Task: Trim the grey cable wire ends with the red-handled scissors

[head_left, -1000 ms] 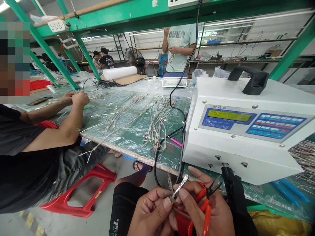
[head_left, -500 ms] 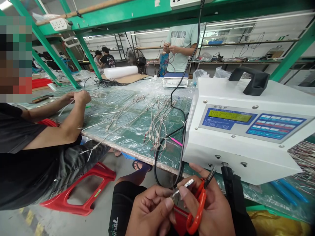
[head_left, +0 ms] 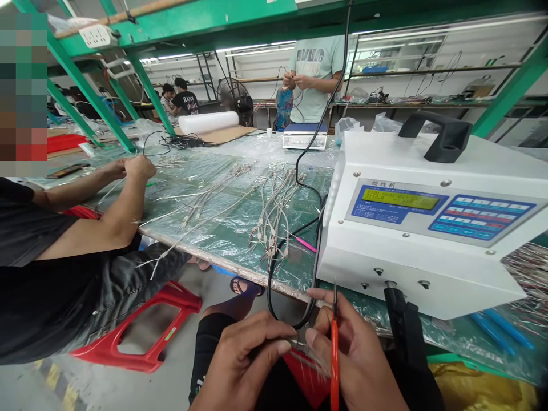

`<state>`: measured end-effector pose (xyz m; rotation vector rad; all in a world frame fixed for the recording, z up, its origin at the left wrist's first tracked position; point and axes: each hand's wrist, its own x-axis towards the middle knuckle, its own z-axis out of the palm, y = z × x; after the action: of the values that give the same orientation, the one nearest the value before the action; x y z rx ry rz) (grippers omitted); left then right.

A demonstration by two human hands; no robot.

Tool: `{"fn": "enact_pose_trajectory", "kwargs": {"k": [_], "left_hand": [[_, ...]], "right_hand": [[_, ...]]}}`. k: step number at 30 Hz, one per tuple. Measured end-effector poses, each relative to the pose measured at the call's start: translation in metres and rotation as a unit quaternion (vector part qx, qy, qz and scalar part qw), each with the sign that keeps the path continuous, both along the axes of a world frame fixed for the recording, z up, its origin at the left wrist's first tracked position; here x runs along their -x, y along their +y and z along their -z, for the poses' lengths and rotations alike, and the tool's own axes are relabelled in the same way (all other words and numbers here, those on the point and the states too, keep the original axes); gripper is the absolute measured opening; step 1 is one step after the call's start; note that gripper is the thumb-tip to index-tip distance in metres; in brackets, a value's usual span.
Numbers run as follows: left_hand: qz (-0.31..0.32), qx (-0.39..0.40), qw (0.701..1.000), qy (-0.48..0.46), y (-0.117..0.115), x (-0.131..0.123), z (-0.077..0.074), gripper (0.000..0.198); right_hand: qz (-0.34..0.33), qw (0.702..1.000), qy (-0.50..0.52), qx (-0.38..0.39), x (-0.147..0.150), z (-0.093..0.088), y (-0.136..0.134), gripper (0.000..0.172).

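Observation:
My left hand [head_left: 252, 357] is closed, thumb and forefinger pinching a thin cable end [head_left: 299, 342] low in front of me. In my right hand [head_left: 359, 359] is a pair of orange-handled scissors [head_left: 334, 359], edge-on to me with the narrow dark blades pointing up. My right thumb lies close to the cable end, and pale strands blur below it between the two hands. Most of the cable is hidden by my fingers. A bundle of grey cables [head_left: 274, 222] with small connectors rests on the bench [head_left: 231, 240] beyond.
A white machine [head_left: 406, 257] with a keypad stands on the bench at right, a black cord beside it. At left a co-worker's hands [head_left: 139, 167] handle a cable, above a red stool [head_left: 171, 319]. A white scale [head_left: 303, 140] sits farther back.
The scissors have turned from slanted to upright and edge-on in my right hand. The shiny silver piece that stuck up between my fingers no longer shows; loose strands now appear there.

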<state>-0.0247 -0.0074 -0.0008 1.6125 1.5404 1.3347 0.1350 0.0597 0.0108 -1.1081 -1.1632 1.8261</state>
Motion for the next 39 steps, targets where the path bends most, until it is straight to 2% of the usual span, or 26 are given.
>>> {"fn": "enact_pose_trajectory", "kwargs": {"k": [2,5,8,14,19,23,27,30,35,39], "left_hand": [[-0.004,0.035,0.999,-0.005,0.001,0.002,-0.004,0.013],[0.014,0.077,0.997,-0.016,0.003,0.003,-0.009,0.023],[0.033,0.101,0.994,-0.023,0.004,0.005,-0.01,0.031],[0.059,0.127,0.99,0.005,0.003,0.011,-0.008,0.034],[0.077,0.111,0.991,-0.023,0.005,0.01,-0.011,0.031],[0.073,0.107,0.991,-0.019,0.007,0.008,-0.011,0.03],[0.062,0.111,0.992,0.001,0.008,0.011,-0.01,0.031],[0.055,0.102,0.993,0.007,0.007,0.014,-0.011,0.028],[0.072,0.102,0.992,0.017,0.008,0.016,-0.015,0.029],[0.082,0.133,0.987,0.037,0.008,0.016,-0.016,0.032]], "right_hand": [[-0.048,0.999,-0.006,-0.003,-0.005,0.003,0.002,0.045],[-0.121,0.993,0.002,-0.003,-0.011,0.005,0.007,0.042],[-0.163,0.986,0.015,0.016,-0.011,0.002,0.01,0.042],[-0.167,0.985,0.028,0.031,-0.006,0.001,0.012,0.043],[-0.138,0.987,0.07,0.048,-0.004,0.01,0.012,0.045],[-0.145,0.986,0.059,0.053,-0.007,0.007,0.012,0.046],[-0.182,0.983,0.029,0.027,-0.014,0.001,0.014,0.042],[-0.211,0.977,0.003,0.024,-0.02,0.001,0.015,0.045],[-0.206,0.978,-0.007,-0.002,-0.021,0.007,0.015,0.044],[-0.203,0.975,-0.066,-0.056,-0.02,0.012,0.013,0.044]]}}
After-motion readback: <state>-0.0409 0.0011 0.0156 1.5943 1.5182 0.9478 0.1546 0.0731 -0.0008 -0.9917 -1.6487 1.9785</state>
